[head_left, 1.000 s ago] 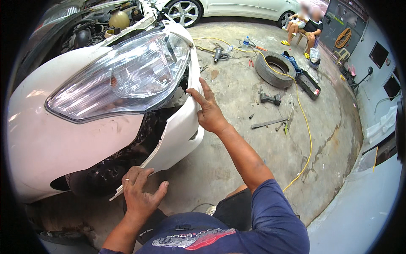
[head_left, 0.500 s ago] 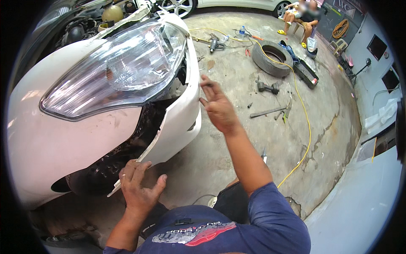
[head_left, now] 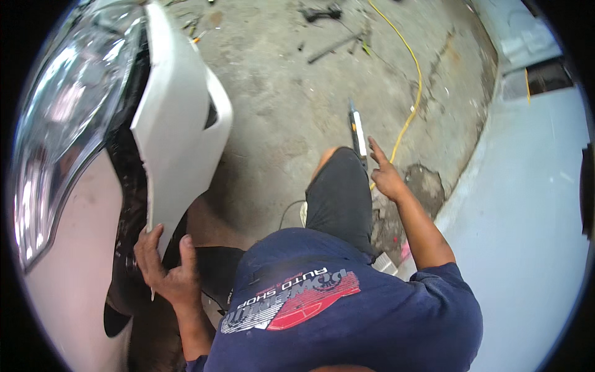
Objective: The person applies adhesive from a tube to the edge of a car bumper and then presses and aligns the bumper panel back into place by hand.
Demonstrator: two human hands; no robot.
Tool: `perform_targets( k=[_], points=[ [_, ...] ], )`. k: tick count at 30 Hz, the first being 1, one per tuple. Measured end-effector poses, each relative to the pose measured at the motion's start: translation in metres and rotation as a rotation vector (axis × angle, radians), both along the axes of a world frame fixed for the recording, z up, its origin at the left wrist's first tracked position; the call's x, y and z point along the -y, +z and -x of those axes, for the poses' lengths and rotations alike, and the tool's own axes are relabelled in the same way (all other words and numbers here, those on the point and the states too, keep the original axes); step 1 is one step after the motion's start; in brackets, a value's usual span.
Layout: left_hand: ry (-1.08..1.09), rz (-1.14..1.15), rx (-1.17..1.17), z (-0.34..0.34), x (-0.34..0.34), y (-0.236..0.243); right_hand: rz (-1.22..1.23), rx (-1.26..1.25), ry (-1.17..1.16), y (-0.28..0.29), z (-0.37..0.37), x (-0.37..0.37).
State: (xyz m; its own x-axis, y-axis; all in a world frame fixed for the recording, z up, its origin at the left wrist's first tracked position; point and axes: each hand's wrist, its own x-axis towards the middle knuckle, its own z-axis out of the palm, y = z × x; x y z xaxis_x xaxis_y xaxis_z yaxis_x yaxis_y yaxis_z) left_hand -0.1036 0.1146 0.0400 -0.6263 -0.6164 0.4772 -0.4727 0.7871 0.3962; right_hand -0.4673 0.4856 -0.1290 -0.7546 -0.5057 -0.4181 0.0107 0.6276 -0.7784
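Observation:
The loose white car bumper [head_left: 176,118] stands off from the fender, with a dark gap between them. At its lower end, my left hand [head_left: 173,276] has its fingers on one side of the edge and the thumb on the other. My right hand [head_left: 387,180] is out to the right, fingers spread and nothing in them. Just beyond its fingertips is a slim white-and-black tool [head_left: 358,133] with a tapered pointed tip, beside my knee; its lower end is partly hidden. The clear headlight [head_left: 74,118] sits above the pinkish-white fender [head_left: 74,217].
A yellow cable [head_left: 416,74] runs across the concrete floor. Farther off lie a dark power tool [head_left: 320,13], a flat metal bar [head_left: 331,49] and small tools. A pale blue wall [head_left: 514,204] bounds the right side, with broken concrete [head_left: 424,183] near its foot.
My right hand has left the upper bumper edge and swung right and down toward the slim tool. My left hand stays at the bumper's lower end. The view has turned downward and right.

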Motion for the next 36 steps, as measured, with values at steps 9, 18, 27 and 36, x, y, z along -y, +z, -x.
perform_targets(
  k=[9, 18, 27, 36],
  points=[
    [-0.083, 0.027, 0.025, 0.007, 0.008, -0.001, -0.572, -0.399, 0.372, 0.0, -0.068, -0.012],
    [-0.013, -0.056, -0.022, 0.013, -0.007, -0.004, -1.094, 0.186, 1.138, -0.021, -0.061, -0.044],
    [0.063, -0.012, -0.012, 0.005, -0.005, 0.007, 0.279, -0.589, 0.563, 0.168, 0.02, 0.192],
    [0.058, 0.006, -0.05, 0.015, -0.002, 0.001, 0.457, -0.908, 0.558, 0.151, 0.01, 0.396]
  ],
)
